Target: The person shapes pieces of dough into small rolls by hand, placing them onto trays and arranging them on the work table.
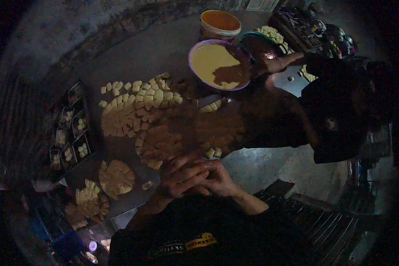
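My left hand [181, 179] and my right hand [217, 179] are clasped at the lower middle, near my dark top. The left hand's fingers lie closed over the right hand, whose curled fingers are partly hidden; whatever may be between them cannot be seen. Just beyond them are a rounded cluster of dough pieces [159, 142] and a few pale pieces [213, 153]. Further left are another round cluster [116, 176] and a heap of pieces [88, 189]. More pale pieces [148, 94] cover the surface farther back, several of them in shadow.
A co-worker in dark clothes [337, 111] bends in from the right, an arm [281, 63] reaching beside a purple-rimmed basin of yellow batter [210, 60]. An orange-filled bucket [220, 20] stands behind. Metal moulds [62, 137] holding pale pieces are at left, dark slatted racks [314, 221] at lower right.
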Motion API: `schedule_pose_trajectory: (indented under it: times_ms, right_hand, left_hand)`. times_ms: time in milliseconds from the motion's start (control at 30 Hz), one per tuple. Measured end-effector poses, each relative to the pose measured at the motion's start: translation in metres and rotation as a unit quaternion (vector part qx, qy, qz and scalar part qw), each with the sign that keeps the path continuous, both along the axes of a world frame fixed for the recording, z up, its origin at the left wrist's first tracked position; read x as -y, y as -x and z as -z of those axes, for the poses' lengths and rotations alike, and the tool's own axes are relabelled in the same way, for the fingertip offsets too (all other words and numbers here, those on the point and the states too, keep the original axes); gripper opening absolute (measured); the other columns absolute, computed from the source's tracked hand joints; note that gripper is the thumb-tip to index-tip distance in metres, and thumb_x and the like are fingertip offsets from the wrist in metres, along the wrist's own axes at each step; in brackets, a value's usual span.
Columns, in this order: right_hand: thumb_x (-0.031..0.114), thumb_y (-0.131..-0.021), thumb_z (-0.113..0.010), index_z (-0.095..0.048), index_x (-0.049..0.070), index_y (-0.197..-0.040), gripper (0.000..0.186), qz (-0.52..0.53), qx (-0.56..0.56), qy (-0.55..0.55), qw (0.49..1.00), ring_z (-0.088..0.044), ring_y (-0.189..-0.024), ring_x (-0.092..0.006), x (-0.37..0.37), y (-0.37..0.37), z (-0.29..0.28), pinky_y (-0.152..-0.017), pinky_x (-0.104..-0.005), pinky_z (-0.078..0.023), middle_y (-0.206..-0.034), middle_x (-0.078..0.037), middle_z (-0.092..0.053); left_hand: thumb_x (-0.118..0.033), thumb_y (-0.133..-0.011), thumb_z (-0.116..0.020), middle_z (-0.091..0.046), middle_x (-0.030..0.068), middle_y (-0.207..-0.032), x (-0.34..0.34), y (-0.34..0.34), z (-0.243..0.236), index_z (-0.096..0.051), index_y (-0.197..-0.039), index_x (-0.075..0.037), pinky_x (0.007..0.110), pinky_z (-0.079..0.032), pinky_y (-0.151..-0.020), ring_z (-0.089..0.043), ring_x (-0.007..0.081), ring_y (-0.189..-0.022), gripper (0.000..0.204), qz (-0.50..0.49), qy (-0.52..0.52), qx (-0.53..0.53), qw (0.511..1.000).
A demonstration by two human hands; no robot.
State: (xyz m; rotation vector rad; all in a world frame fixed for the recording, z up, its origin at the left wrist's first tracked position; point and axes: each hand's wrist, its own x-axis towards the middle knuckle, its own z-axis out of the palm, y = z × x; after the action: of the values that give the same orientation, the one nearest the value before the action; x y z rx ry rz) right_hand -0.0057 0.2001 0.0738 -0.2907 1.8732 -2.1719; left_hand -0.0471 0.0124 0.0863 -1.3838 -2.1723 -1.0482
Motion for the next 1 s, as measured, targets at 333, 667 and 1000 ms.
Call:
schedule_pose_trajectory:
  times_ms: [333, 667, 1000]
  right_hand:
    - [0.025, -0.097, -0.062, -0.064, 0.005, -0.108, 0.023, -0.32, -0.015, 0.068, 0.945, -0.058, -0.101, -0.0143, -0.075, 0.042, -0.03, -0.082, -0.0337, -0.048, -0.092, -0.006, -0.069]
    - [0.032, -0.097, -0.054, -0.059, 0.011, -0.125, 0.036, 0.089, -0.15, -0.455, 0.873, -0.065, -0.087, -0.0244, -0.286, 0.265, 0.027, -0.078, -0.0388, -0.051, -0.098, -0.012, -0.069]
    - [0.034, -0.098, -0.048, -0.062, 0.014, -0.126, 0.037, -0.12, -0.451, -0.841, 0.274, -0.067, -0.085, -0.0345, -0.467, 0.439, 0.142, -0.069, -0.0451, -0.052, -0.098, -0.015, -0.07]
  left_hand:
    - [-0.026, -0.084, -0.071, -0.044, 0.0167, -0.143, -0.076, -0.002, 0.015, -0.043, -0.136, -0.006, 0.042, -0.04, -0.106, -0.05, 0.0285, -0.128, 0.062, 0.067, -0.127, 0.283, 0.948]
    - [-0.013, -0.092, -0.063, -0.031, 0.0188, -0.153, -0.081, 0.005, 0.069, -0.021, -0.152, -0.003, 0.041, -0.039, -0.106, -0.043, 0.0292, -0.135, 0.074, -0.205, -0.394, 0.465, 0.766]
    - [-0.031, -0.1, -0.048, -0.03, 0.0203, -0.154, -0.049, -0.028, 0.095, -0.025, -0.151, -0.003, 0.045, -0.047, -0.1, -0.047, 0.0346, -0.132, 0.063, -0.279, -0.427, 0.487, 0.709]
